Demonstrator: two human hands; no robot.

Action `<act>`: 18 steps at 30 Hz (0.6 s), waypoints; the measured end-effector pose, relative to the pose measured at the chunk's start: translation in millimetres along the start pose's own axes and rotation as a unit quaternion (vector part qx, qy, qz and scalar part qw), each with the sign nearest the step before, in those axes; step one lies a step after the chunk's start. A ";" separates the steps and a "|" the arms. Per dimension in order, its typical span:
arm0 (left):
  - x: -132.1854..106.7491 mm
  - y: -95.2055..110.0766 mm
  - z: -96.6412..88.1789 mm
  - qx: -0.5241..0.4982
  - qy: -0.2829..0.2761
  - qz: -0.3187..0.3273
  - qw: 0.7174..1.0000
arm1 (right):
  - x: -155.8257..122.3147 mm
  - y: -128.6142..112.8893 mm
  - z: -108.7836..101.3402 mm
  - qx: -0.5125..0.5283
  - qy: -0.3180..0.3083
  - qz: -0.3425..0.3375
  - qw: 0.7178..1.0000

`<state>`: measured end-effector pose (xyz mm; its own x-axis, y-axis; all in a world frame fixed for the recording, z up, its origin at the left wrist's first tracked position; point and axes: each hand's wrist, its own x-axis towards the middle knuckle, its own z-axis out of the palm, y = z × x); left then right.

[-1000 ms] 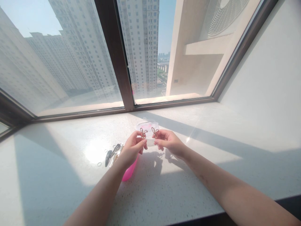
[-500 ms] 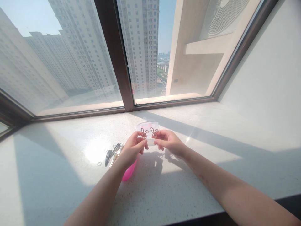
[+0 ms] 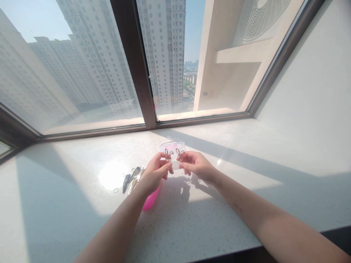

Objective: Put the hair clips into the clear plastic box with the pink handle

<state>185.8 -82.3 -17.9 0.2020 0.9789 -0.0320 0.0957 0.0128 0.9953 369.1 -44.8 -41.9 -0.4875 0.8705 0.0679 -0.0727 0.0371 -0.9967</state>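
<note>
My left hand pinches a small rabbit-shaped hair clip, a metal outline with two long ears, between thumb and fingers. A matching rabbit-shaped hair clip is pinched in my right hand. Both are held up side by side, a small gap apart, ears pointing upward. Right behind them stands a clear plastic box with some pink in it, partly covered by my hands. Beneath my left wrist lies a bright pink plastic object, mostly hidden by the arm.
Left of my left hand lie several dark and metallic hair clips, with a small ring beside them. The speckled white sill runs up to a brown-framed window. A white wall bounds the right side.
</note>
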 end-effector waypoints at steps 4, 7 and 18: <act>1.1 -0.8 -0.9 0.002 -0.004 0.001 1.000 | 0.0 1.1 -0.5 0.004 -0.003 -0.005 1.000; 1.4 -1.2 -1.1 0.000 -0.006 -0.001 1.000 | -0.1 1.7 -0.5 0.004 -0.005 -0.009 1.000; -0.3 -0.8 -1.6 0.006 -0.009 0.000 1.000 | 0.2 1.1 -0.1 -0.010 -0.003 -0.002 1.000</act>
<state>184.1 -82.2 -18.5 0.2201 0.9749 -0.0337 0.1077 0.0101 0.9941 369.0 -44.6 -43.0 -0.4930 0.8670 0.0724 -0.0575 0.0506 -0.9971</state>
